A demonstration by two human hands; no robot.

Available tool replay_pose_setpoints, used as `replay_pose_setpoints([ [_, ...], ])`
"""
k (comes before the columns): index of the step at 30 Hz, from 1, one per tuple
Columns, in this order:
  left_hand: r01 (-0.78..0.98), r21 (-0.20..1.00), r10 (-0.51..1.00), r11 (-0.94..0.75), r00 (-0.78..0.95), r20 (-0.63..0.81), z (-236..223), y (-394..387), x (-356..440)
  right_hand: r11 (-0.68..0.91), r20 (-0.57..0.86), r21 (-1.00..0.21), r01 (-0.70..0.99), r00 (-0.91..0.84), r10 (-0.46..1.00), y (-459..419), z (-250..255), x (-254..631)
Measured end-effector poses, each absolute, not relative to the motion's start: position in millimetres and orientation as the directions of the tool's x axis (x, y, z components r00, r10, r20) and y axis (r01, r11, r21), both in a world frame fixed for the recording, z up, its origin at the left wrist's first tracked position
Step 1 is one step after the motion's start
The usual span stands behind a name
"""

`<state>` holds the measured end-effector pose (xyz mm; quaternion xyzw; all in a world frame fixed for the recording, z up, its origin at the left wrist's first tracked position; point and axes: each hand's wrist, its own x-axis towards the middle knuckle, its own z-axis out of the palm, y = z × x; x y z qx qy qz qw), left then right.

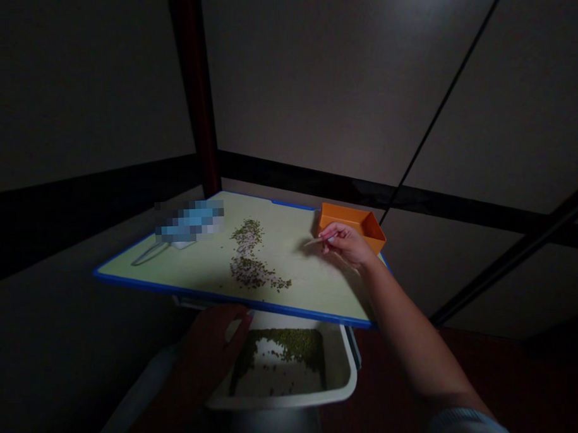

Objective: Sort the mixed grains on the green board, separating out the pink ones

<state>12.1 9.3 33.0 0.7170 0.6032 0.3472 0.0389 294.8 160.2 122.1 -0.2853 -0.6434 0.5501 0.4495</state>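
A pale green board with a blue rim [143, 259] lies in front of me, with small green and pale beans [250, 259] scattered across its middle. My right hand [347, 243] rests on the board's right side, fingers pinched on thin tweezers [313, 241] that point left toward the beans. Just behind that hand stands an orange tray [360, 223]. My left hand [213, 348] lies below the board's near edge, fingers curled over the left rim of a white tub [344, 375] that holds green beans [293, 346].
A white scoop [164, 248] and a blurred blue object [189, 221] sit on the board's far left. A dark post [196, 87] rises behind the board. Dim walls and dark rails surround the table.
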Motion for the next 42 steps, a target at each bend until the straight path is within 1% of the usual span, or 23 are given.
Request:
replay_pose_setpoints([
  [2, 0.839, 0.473, 0.891, -0.271, 0.032, 0.453, 32, 10, 14, 0.254, 0.259, -0.965, -0.072, -0.428, 0.866, 160, 123, 297],
  [5, 0.835, 0.483, 0.895, -0.265, 0.027, 0.444, 33, 10, 17, 0.266, 0.227, -0.964, 0.003, -0.512, 0.828, 158, 123, 298],
  [7, 0.830, 0.486, 0.897, -0.274, 0.037, 0.441, 35, 9, 19, 0.287, 0.188, -0.956, 0.061, -0.624, 0.758, 155, 124, 296],
  [9, 0.827, 0.488, 0.895, -0.279, 0.039, 0.445, 35, 9, 21, 0.326, 0.135, -0.938, 0.119, -0.741, 0.658, 152, 124, 292],
  [11, 0.826, 0.492, 0.891, -0.275, 0.027, 0.453, 35, 9, 22, 0.368, 0.072, -0.912, 0.181, -0.813, 0.577, 150, 122, 287],
  [14, 0.822, 0.501, 0.891, -0.271, 0.017, 0.453, 33, 9, 22, 0.472, 0.048, -0.841, 0.266, -0.831, 0.554, 146, 119, 278],
  [16, 0.821, 0.503, 0.895, -0.271, 0.022, 0.446, 32, 9, 22, 0.547, 0.077, -0.778, 0.308, -0.818, 0.570, 144, 116, 274],
  [19, 0.820, 0.502, 0.894, -0.276, 0.027, 0.448, 30, 9, 21, 0.615, 0.120, -0.706, 0.352, -0.796, 0.593, 142, 112, 270],
  [23, 0.819, 0.491, 0.884, -0.296, 0.041, 0.466, 31, 8, 20, 0.657, 0.165, -0.652, 0.378, -0.775, 0.610, 142, 109, 268],
  [29, 0.817, 0.496, 0.887, -0.294, 0.040, 0.460, 34, 7, 22, 0.659, 0.222, -0.641, 0.394, -0.727, 0.650, 144, 102, 263],
  [35, 0.813, 0.505, 0.889, -0.290, 0.032, 0.458, 35, 6, 23, 0.665, 0.234, -0.631, 0.400, -0.719, 0.655, 144, 98, 259],
  [38, 0.812, 0.506, 0.888, -0.292, 0.033, 0.459, 34, 5, 23, 0.687, 0.240, -0.619, 0.380, -0.742, 0.626, 144, 98, 258],
  [42, 0.812, 0.502, 0.888, -0.298, 0.044, 0.457, 33, 5, 22, 0.746, 0.233, -0.584, 0.319, -0.815, 0.531, 145, 97, 258],
])
